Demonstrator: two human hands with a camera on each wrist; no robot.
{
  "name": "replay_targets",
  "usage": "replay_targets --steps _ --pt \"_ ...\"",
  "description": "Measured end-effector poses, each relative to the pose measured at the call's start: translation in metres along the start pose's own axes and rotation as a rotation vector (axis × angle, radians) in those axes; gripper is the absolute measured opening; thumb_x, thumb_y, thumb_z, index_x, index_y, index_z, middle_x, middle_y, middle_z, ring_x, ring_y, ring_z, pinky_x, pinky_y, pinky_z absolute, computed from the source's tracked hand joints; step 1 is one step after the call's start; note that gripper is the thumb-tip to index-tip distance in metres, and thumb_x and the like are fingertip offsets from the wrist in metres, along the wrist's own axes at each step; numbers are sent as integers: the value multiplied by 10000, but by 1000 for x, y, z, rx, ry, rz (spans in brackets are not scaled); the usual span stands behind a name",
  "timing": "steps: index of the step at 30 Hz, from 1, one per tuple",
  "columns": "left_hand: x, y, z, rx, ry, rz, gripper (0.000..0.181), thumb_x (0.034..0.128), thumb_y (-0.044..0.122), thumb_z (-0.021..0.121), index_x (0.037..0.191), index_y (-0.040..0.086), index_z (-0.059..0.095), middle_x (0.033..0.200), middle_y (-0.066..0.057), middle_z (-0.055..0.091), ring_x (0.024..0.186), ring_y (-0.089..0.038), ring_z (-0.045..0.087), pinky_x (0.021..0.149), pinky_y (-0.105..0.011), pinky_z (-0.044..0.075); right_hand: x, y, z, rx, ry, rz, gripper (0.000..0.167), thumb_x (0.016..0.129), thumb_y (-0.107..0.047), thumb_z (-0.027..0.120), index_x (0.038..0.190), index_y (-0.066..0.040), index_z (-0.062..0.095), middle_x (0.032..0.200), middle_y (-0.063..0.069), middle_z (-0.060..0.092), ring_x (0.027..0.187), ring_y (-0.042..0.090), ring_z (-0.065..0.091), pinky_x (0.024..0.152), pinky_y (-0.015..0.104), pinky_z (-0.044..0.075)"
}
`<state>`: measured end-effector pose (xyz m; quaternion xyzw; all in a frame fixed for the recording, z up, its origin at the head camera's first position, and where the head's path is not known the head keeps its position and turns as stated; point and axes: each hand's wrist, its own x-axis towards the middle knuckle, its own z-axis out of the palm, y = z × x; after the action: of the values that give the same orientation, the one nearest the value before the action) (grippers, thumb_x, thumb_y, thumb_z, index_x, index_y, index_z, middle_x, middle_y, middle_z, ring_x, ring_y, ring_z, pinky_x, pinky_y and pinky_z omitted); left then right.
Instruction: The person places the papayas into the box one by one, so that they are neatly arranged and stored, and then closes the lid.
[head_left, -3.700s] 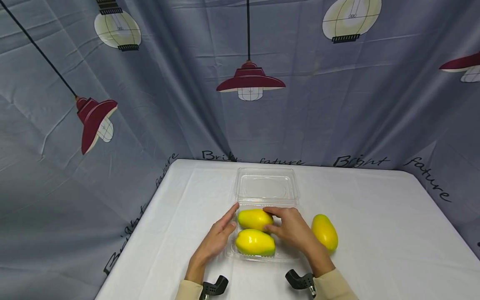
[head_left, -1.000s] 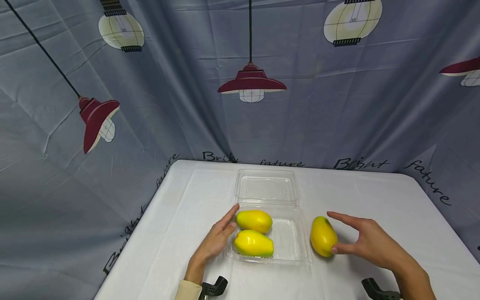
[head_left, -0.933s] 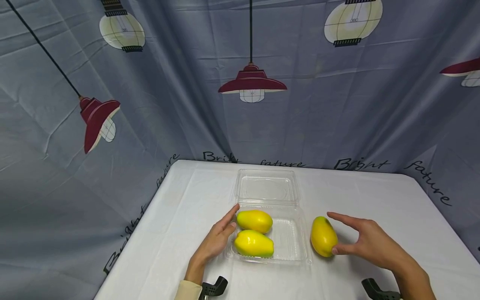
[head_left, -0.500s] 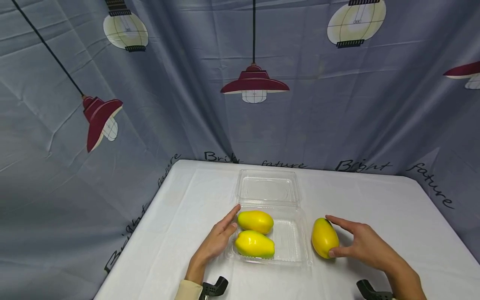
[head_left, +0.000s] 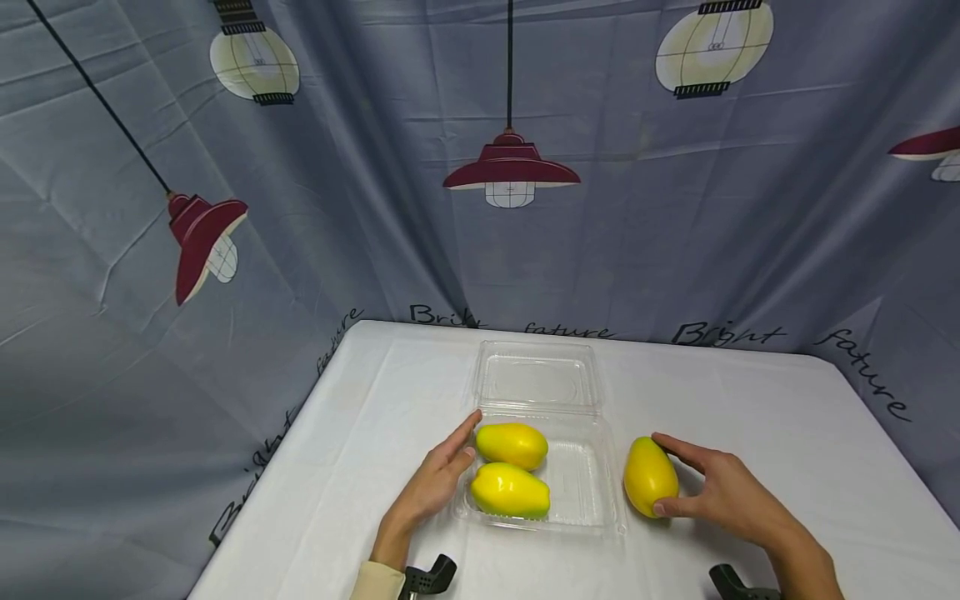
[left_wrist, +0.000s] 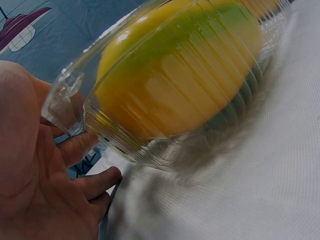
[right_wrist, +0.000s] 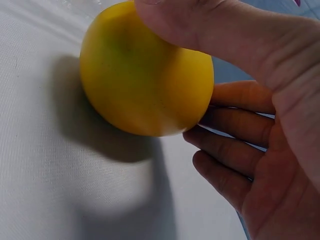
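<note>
White worktop [head_left: 757, 408] spread wide, and there's the clear container [head_left: 577, 475], its lid [head_left: 536, 377] open at twelve o'clock! Left hand [head_left: 431, 481] at nine, fingers relaxed along its side. Right hand [head_left: 735, 492] out at three, fingers gripping a lone yellow fruit [head_left: 647, 477]! Two more yellow fruits [head_left: 510, 490] lie inside, towards nine.

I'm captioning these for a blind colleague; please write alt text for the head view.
A person's right hand grips a yellow fruit on a white table, beside an open clear container holding two more yellow fruits. The left hand is at the container's left side.
</note>
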<state>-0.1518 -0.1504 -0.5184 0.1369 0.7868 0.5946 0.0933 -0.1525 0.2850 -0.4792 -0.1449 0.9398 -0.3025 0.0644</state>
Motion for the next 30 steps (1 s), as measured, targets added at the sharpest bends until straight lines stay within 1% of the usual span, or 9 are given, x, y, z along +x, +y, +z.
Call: replay_targets --steps 7,10,15,19,21,24,27,28,30 --pt "-1 1 0 3 -1 -4 597 1173 149 432 1751 155 282 1822 -21 255 1699 -288 202 1375 -524 148 -5 -3 -7 -24 -1 16 1063 733 -597 977 1558 -45 598 1526 214 657 1392 542 601 1066 768 513" --pt "-1 1 0 10 2 -2 597 1172 148 432 1750 144 281 1821 -26 259 1697 -292 211 1374 -526 156 -9 -6 -15 -27 17 11 1060 725 -598 981 1563 -71 602 1525 190 666 1389 533 605 1063 776 506" --pt "0 0 0 17 10 3 596 1170 138 436 1748 137 287 1817 -30 271 1693 -305 226 1375 -553 164 -13 -18 -29 -46 57 -35 1050 721 -592 986 1570 -106 602 1518 167 677 1365 527 627 1046 768 520" --pt "0 0 0 15 11 2 597 1169 132 438 1747 137 289 1815 -33 274 1691 -311 230 1376 -553 166 -16 -30 -35 -62 91 -79 1037 725 -599 982 1575 -142 604 1518 125 685 1365 496 641 1049 735 529" --pt "0 1 0 13 9 0 596 1170 127 433 1747 133 285 1817 -31 270 1692 -306 227 1375 -546 162 -18 -36 -38 -77 105 -100 1026 725 -606 979 1577 -172 607 1525 81 686 1371 456 648 1059 678 548" --pt "0 1 0 7 4 -3 595 1172 120 424 1749 129 277 1820 -28 261 1695 -298 216 1373 -533 155 -19 -46 -40 -94 122 -123 1008 725 -605 980 1575 -205 613 1533 26 683 1378 403 653 1060 630 564" --pt "0 2 0 3 1 1 595 1173 114 416 1750 118 270 1822 -43 251 1697 -305 207 1372 -541 154 -19 -55 -40 -97 131 -142 1004 722 -602 983 1576 -223 613 1532 10 683 1370 387 659 1050 617 582" --pt "0 2 0 2 1 2 595 1172 110 414 1749 115 269 1822 -49 250 1697 -308 206 1372 -545 154 -19 -58 -40 -97 132 -148 1005 723 -605 982 1576 -226 612 1532 7 683 1367 381 662 1049 629 580" --pt "0 3 0 -1 1 3 595 1171 105 412 1749 109 268 1823 -54 249 1697 -310 204 1372 -547 155 -17 -64 -39 -92 138 -161 999 721 -608 981 1572 -234 616 1528 -2 686 1368 368 665 1054 598 592"
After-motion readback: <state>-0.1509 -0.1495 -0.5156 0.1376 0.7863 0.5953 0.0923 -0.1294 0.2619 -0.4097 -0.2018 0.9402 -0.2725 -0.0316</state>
